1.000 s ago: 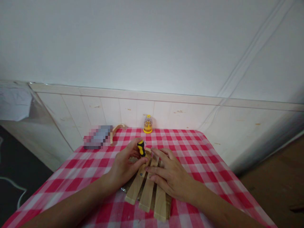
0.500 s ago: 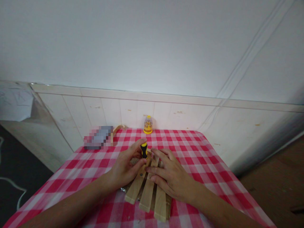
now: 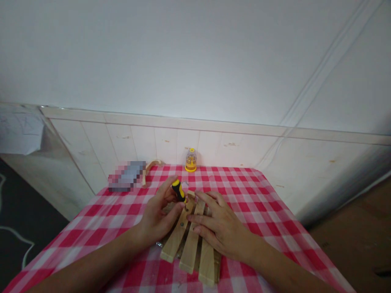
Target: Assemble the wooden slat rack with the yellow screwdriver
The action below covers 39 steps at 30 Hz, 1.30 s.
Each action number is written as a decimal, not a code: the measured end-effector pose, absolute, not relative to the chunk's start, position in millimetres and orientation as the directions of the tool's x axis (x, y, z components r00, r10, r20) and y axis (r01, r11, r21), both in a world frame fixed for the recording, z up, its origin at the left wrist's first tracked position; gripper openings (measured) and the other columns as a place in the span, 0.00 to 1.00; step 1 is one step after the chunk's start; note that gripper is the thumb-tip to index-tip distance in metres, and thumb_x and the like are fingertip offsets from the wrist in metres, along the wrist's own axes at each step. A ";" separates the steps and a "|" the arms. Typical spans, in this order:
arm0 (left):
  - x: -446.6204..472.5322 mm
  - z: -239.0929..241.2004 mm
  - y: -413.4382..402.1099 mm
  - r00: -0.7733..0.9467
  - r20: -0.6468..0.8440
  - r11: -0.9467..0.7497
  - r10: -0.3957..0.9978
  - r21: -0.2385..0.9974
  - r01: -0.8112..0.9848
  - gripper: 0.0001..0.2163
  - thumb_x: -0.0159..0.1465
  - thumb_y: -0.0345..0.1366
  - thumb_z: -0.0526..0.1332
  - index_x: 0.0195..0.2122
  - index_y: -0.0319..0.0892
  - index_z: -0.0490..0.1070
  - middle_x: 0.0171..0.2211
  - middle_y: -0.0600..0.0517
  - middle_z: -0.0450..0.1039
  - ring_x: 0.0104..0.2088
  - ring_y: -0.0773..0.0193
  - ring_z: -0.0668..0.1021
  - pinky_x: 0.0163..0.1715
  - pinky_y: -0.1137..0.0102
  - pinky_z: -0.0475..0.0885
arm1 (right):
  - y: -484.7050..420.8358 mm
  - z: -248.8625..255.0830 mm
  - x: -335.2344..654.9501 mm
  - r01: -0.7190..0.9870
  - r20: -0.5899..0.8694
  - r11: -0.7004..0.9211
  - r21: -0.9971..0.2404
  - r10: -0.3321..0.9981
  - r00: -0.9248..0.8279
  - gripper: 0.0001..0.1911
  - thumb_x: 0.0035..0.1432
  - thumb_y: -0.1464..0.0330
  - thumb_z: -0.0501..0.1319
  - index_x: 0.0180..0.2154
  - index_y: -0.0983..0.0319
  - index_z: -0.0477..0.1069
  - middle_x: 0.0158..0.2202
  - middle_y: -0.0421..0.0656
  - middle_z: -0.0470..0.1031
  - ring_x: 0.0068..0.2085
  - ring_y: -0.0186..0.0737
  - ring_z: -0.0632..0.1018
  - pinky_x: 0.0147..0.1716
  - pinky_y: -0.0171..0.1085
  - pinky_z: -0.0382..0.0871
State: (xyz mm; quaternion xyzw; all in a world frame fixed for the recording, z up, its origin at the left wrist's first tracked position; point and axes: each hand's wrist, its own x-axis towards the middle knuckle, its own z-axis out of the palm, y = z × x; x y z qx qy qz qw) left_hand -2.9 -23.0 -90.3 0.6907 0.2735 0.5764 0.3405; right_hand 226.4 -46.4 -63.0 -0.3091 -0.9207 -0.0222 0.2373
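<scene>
Between the thumb and fingers of my left hand (image 3: 160, 215) is a short black-and-yellow screwdriver (image 3: 179, 190), its handle leaning to the left. The tip points down at a dark screw (image 3: 187, 209) in the leftmost wooden slat (image 3: 172, 246); whether it touches is too small to tell. A second screw (image 3: 182, 224) sits nearer me in the same slat. My right hand (image 3: 222, 228) lies with fingers spread over the middle slat (image 3: 191, 252) and the right slat (image 3: 207, 264), covering part of them. The slats fan out towards me.
A red-and-white checked cloth (image 3: 244, 244) covers the table. At its far edge stands a yellow-topped clear bit container (image 3: 191, 160). A curved wooden piece (image 3: 149, 167) lies by a blurred-out object (image 3: 126, 176) at back left. White panelling (image 3: 210, 146) rises behind.
The screwdriver has gone from nearly upright to tilted, its handle end moving left, and the far screw now shows. My right hand stays on the slats.
</scene>
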 end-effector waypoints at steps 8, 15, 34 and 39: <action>-8.0 -87.4 -27.9 0.160 0.614 -0.634 0.773 0.758 0.153 0.32 0.64 0.32 0.67 0.67 0.48 0.56 0.36 0.52 0.77 0.32 0.64 0.81 0.31 0.72 0.77 | -46.3 -60.2 225.2 0.555 0.477 0.826 -0.100 0.529 -0.702 0.16 0.74 0.62 0.54 0.55 0.56 0.78 0.67 0.51 0.67 0.67 0.53 0.66 0.63 0.59 0.64; -8.3 -87.0 -30.1 0.181 0.657 -0.681 0.732 0.709 0.184 0.33 0.62 0.28 0.68 0.66 0.51 0.57 0.33 0.56 0.73 0.28 0.68 0.77 0.26 0.75 0.74 | -47.1 -59.1 225.2 0.581 0.456 0.810 -0.078 0.547 -0.702 0.17 0.74 0.62 0.55 0.56 0.54 0.77 0.69 0.50 0.64 0.66 0.55 0.67 0.62 0.59 0.66; -11.5 -99.6 -24.4 0.162 0.778 -0.786 0.607 0.558 0.266 0.33 0.62 0.33 0.71 0.66 0.52 0.61 0.39 0.53 0.74 0.31 0.68 0.76 0.29 0.75 0.76 | -47.9 -58.3 225.2 0.582 0.464 0.809 -0.080 0.547 -0.697 0.16 0.73 0.62 0.56 0.56 0.54 0.77 0.67 0.52 0.66 0.64 0.55 0.67 0.60 0.59 0.68; -9.7 -94.3 -25.5 0.138 0.727 -0.736 0.673 0.639 0.224 0.33 0.61 0.29 0.70 0.65 0.52 0.61 0.31 0.59 0.70 0.26 0.70 0.74 0.26 0.77 0.74 | -48.2 -57.4 225.0 0.580 0.458 0.808 -0.104 0.556 -0.693 0.16 0.73 0.62 0.56 0.56 0.54 0.77 0.67 0.51 0.65 0.65 0.55 0.67 0.61 0.59 0.67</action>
